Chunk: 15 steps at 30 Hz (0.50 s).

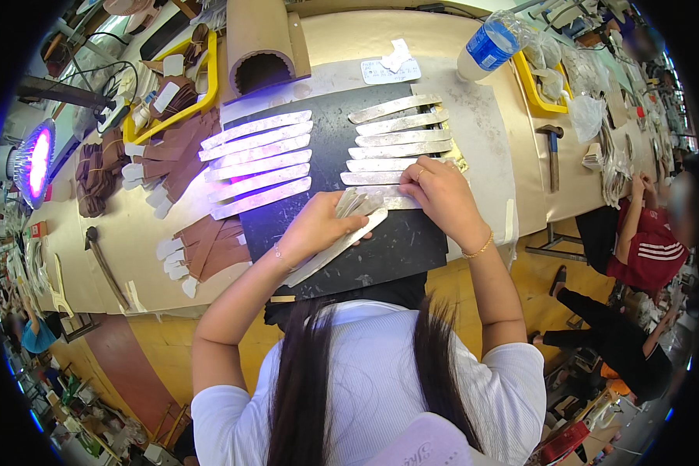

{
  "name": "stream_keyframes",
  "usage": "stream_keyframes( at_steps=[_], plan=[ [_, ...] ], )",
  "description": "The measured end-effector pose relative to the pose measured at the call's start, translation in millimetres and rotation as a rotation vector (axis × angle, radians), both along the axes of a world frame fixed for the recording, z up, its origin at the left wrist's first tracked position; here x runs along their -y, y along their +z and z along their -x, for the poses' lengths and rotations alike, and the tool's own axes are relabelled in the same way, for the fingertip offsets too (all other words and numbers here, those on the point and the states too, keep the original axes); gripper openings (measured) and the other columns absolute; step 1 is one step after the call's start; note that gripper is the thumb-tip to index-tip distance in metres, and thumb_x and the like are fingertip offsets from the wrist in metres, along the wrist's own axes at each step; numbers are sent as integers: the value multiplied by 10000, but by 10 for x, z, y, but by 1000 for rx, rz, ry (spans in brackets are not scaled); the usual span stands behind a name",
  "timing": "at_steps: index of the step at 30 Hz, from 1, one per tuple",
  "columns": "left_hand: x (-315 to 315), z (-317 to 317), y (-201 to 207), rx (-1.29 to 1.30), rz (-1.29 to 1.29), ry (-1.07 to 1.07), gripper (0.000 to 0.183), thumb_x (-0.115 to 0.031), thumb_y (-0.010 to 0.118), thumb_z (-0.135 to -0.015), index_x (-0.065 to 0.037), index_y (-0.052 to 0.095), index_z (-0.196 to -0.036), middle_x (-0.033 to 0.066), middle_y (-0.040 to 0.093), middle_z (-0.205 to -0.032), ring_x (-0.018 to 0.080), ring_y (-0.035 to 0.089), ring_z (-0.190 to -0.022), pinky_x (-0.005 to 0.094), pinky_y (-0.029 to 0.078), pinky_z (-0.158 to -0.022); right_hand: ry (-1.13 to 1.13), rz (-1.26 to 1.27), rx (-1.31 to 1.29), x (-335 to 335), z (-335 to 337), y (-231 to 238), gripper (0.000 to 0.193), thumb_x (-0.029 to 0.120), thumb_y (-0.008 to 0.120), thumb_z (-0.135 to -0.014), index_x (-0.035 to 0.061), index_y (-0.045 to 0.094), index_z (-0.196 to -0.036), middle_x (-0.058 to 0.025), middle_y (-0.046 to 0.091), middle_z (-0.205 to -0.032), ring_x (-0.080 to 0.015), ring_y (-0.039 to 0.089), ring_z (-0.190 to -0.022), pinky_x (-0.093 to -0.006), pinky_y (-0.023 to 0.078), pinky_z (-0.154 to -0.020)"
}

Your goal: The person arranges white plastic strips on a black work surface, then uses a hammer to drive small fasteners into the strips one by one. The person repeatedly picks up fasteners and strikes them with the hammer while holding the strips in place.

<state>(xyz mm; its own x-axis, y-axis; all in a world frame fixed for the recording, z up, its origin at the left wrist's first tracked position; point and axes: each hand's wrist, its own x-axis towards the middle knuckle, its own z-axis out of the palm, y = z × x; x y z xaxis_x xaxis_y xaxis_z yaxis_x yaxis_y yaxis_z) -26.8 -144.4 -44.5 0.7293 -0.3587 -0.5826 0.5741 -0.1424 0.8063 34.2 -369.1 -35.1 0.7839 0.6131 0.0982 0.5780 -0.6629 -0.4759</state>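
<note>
My left hand (317,231) is closed around a fanned stack of long, thin, whitish strips (338,250) near the front of a black board (332,147). My right hand (444,200) has its fingers curled and pinched at the right end of a similar pale strip (373,178) in the right-hand row. More strips (400,123) lie spaced above it, and another row of strips (261,157) lies on the board's left side. The right fingertips partly hide the strip ends.
Bundles of brown strips (210,248) with white ends lie left of the board. Hammers (552,155) rest on either side. Behind stand a cardboard tube (260,46), a plastic bottle (489,48) and yellow trays (212,74). A bright lamp (35,163) shines at left; other people sit at right.
</note>
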Motion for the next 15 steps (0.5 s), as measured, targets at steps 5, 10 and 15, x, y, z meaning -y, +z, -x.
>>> stream_keyframes(
  at_steps=[5, 10, 15],
  plan=[
    [18, 38, 37, -21, 86, 94, 224, -74, 654, -874, 58, 596, -1046, 88, 661, -897, 139, 668, -741, 244, 532, -622, 4, 41, 174, -43, 18, 11, 113, 178, 697, -762, 92, 627, -786, -30, 557, -779, -221, 561, -815, -354, 403, -744],
    [-66, 111, 92, 16, 151, 183, 223, -101, 705, -845, 23, 621, -1011, 60, 662, -879, 107, 637, -741, 233, 506, -657, -172, -232, -276, -107, 127, 143, 105, 111, 701, -813, 46, 641, -867, -24, 619, -767, -130, 588, -702, -279, 455, -650],
    [-77, 165, 195, 94, 45, 220, 210, -133, 748, -812, -20, 648, -957, 13, 655, -828, 65, 579, -731, 214, 461, -681, -223, -460, -865, -215, 338, 90, 168, 152, 703, -852, 4, 648, -907, -37, 649, -720, -65, 601, -608, -218, 470, -546]
  ],
)
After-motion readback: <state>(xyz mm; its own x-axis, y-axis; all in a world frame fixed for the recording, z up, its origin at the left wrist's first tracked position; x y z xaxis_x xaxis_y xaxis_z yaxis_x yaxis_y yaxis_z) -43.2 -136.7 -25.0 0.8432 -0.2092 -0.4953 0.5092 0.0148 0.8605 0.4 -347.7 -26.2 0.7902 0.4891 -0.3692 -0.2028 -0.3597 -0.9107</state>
